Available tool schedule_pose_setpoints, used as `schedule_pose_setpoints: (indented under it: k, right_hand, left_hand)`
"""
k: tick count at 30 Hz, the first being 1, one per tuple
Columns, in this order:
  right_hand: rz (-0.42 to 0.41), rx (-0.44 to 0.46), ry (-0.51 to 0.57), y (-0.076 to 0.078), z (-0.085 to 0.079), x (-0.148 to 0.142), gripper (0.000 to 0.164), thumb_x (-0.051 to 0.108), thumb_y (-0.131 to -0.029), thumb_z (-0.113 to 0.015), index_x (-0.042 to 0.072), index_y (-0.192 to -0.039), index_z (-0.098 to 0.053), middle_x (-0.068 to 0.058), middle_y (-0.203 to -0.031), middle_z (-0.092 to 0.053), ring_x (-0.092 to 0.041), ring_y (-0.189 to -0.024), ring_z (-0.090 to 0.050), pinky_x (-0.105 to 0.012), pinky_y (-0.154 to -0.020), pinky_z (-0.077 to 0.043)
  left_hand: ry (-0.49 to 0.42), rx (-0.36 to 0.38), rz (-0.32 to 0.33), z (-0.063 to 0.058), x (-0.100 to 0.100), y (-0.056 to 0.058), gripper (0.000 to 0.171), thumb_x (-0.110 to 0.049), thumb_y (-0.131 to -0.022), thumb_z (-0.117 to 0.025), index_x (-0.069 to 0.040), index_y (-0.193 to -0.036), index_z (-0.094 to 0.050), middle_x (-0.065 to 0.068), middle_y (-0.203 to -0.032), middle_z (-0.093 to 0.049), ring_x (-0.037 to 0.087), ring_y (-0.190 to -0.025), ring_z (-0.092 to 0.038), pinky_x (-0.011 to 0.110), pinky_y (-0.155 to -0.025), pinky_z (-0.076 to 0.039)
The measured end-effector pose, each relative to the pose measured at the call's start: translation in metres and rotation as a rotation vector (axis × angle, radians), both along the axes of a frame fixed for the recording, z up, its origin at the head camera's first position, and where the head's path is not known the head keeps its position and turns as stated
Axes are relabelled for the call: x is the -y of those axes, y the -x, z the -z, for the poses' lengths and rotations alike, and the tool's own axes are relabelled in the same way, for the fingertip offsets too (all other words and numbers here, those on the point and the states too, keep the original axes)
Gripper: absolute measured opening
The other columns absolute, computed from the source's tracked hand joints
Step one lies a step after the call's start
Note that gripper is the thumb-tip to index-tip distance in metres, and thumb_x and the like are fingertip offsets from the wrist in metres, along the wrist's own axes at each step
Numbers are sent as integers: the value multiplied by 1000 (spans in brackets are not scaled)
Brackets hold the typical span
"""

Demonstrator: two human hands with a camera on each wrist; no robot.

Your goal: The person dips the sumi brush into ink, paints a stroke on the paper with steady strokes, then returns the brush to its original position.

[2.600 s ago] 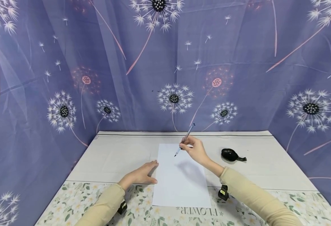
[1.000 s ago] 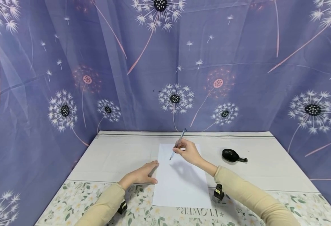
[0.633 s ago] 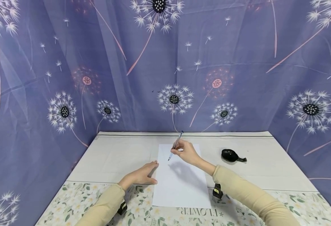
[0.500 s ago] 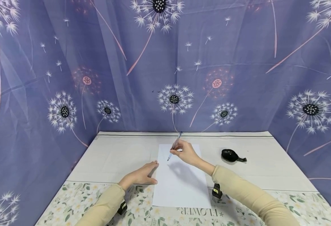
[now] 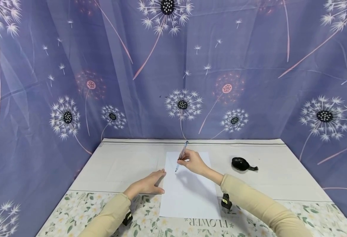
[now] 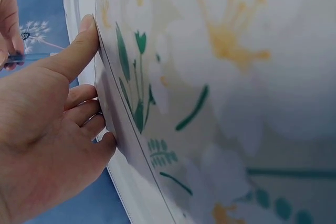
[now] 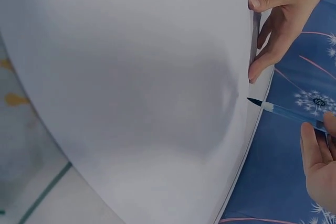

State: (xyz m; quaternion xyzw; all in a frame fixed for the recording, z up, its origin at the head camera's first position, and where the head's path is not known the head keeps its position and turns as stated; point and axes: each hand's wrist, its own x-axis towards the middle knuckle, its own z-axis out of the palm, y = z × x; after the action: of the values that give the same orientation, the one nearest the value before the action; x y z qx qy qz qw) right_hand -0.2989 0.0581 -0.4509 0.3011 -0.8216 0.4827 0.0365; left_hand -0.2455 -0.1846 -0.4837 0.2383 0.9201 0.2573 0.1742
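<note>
Pen (image 5: 183,150): shifted left, tip-down over paper (image 5: 189,202)
Right hand (image 5: 194,162): pinching pen
Left hand (image 5: 146,184): spread apart, at paper's left edge

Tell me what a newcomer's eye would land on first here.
Probably the purple-blue dandelion-print curtain behind the table, filling the head view's upper half. Next comes the right hand pinching a brush pen over the white paper sheet, with the left hand at the sheet's left edge. The black pan-shaped dish stands out right of the sheet.
</note>
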Motion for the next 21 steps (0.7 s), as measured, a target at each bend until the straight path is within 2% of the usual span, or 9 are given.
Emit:
schedule_pose_setpoints:
  k: [3, 21]
  right_hand:
    - [8, 14, -11, 0, 1, -1, 11, 4, -86, -71, 2, -92, -63, -11, -88, -73, -27, -88, -72, -34, -78, -60]
    - [-5, 6, -21, 4, 10, -2, 10, 3, -86, -71, 1, -93, -63, -11, -88, -73, -26, -88, -72, -40, -81, -59]
  left_hand:
    - [3, 2, 0, 0, 0, 0, 80, -32, -88, -70, 0, -149, -30, 21, -160, -19, 39, -147, -19, 55, -120, -21]
    - [-2, -1, 9, 2, 1, 1, 80, -32, -89, -70, 1, -150, -29, 21, -160, -18, 39, -148, -18, 55, -119, -22]
